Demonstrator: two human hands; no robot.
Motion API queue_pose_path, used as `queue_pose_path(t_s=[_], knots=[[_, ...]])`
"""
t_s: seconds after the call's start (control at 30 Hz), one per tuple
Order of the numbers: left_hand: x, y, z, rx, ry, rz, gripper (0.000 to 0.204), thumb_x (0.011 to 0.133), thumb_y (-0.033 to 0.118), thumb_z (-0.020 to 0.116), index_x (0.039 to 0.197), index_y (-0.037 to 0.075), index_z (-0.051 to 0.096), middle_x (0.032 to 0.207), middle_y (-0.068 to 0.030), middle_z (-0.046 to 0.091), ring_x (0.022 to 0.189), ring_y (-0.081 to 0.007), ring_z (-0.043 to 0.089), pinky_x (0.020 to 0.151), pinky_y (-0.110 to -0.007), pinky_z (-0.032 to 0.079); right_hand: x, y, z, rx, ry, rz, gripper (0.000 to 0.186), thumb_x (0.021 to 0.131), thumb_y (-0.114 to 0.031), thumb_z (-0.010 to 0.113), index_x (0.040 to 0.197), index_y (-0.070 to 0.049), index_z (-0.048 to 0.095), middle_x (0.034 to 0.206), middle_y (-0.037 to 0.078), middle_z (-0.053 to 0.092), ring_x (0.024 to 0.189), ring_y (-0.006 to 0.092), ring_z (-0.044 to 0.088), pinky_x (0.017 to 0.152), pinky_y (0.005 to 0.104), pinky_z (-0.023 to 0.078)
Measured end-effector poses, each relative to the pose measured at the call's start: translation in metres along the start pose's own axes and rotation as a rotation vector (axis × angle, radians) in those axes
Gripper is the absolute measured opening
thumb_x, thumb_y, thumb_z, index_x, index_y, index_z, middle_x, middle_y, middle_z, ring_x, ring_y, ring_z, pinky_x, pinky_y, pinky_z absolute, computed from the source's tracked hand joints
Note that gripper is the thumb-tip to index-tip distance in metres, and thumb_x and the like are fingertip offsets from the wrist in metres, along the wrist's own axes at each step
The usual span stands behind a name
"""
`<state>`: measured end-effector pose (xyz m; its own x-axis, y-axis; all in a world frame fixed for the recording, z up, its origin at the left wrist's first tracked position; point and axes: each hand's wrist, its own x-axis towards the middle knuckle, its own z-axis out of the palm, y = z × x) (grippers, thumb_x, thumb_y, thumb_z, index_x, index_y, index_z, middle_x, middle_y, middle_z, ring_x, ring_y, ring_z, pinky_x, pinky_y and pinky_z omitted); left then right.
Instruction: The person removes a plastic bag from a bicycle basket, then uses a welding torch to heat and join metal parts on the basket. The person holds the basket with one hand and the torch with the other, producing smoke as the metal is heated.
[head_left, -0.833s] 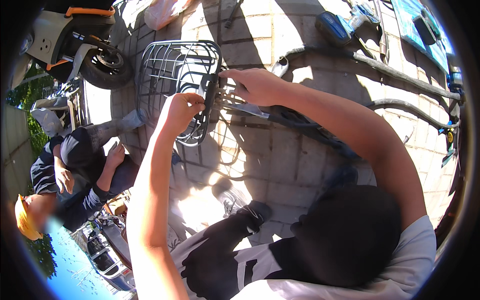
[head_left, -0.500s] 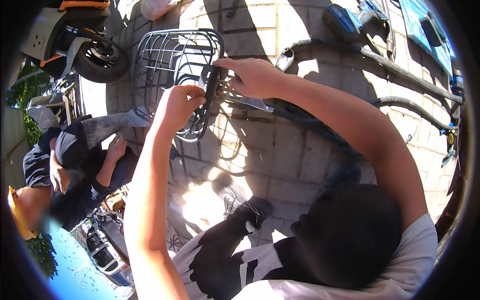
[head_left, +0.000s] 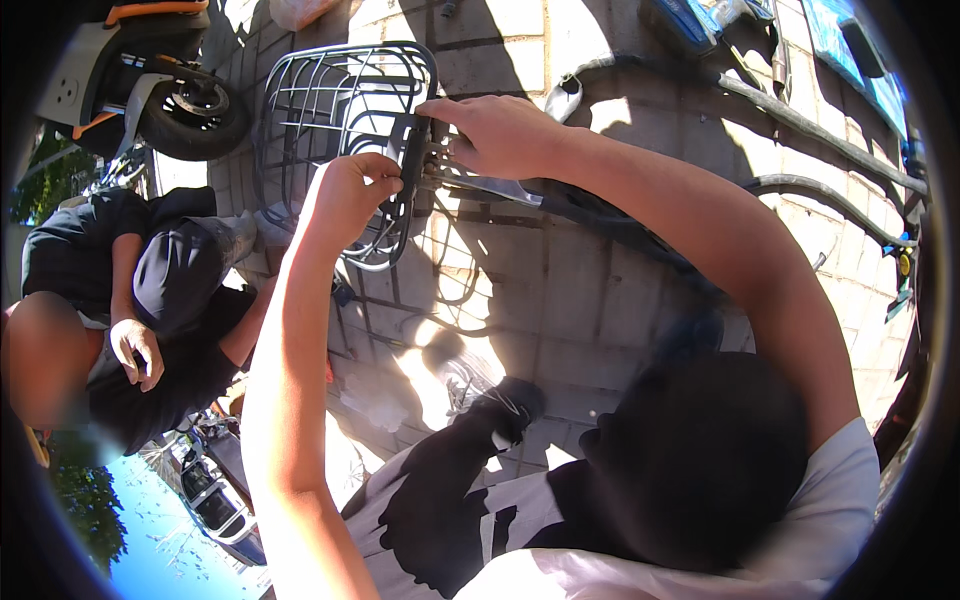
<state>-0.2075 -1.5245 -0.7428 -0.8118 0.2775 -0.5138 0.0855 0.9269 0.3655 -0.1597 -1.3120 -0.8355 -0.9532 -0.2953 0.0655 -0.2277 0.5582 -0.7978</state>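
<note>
Wire basket (head_left: 330, 110), nothing visible inside, gripped by left hand (head_left: 350, 195) and right hand (head_left: 500, 135).

wire basket (head_left: 330, 110): 1 | scooter wheel (head_left: 190, 115): 1 | hands: 2

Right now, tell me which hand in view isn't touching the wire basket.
The seated co-worker's hand at the left edge, resting on their own dark clothing. The person's left hand and right hand both grip the black wire basket's bracket.
</note>
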Motion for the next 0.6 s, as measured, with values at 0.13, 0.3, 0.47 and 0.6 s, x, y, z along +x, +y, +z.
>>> queue_pose_path(t_s=[0.13,0.3,0.47,0.6], knots=[[0.000,0.002,-0.002,0.006,-0.014,0.005,0.022,0.082,0.015,0.072,0.100,0.002,0.073,0.079,-0.0078,0.070,0.073,-0.0158,0.064,0.071,-0.030,0.049,-0.046,-0.008,0.001,0.187,0.036,-0.101,0.047,0.088,-0.021,0.057,0.134,-0.010,0.050,0.097,0.017,0.070,0.093,0.0378,0.066,0.081,0.0489,0.052],[0.001,0.001,-0.003,0.032,-0.029,0.003,0.022,0.082,0.016,0.073,0.100,0.003,0.073,0.079,-0.0078,0.070,0.071,-0.0163,0.064,0.071,-0.031,0.050,-0.149,-0.017,0.012,0.323,-0.368,0.065,0.050,0.089,-0.027,0.060,0.133,-0.006,0.049,0.098,0.020,0.067,0.093,0.0391,0.065,0.081,0.0498,0.051],[0.004,-0.007,-0.001,-0.006,-0.017,0.022,0.022,0.081,0.015,0.074,0.099,0.003,0.073,0.079,-0.0047,0.067,0.062,-0.0118,0.059,0.061,-0.028,0.047,-0.215,-0.008,-0.016,0.335,-0.445,0.315,0.049,0.089,-0.028,0.061,0.131,-0.004,0.051,0.098,0.020,0.067,0.096,0.0390,0.064,0.084,0.0486,0.050],[0.008,-0.012,-0.001,-0.095,-0.039,-0.008,0.019,0.082,0.013,0.072,0.098,0.002,0.073,0.082,-0.0019,0.067,0.061,-0.0083,0.058,0.052,-0.025,0.047,-0.285,0.002,-0.069,0.200,-0.195,0.469,0.047,0.089,-0.027,0.060,0.128,-0.001,0.054,0.101,0.021,0.067,0.099,0.0395,0.063,0.087,0.0475,0.049]])
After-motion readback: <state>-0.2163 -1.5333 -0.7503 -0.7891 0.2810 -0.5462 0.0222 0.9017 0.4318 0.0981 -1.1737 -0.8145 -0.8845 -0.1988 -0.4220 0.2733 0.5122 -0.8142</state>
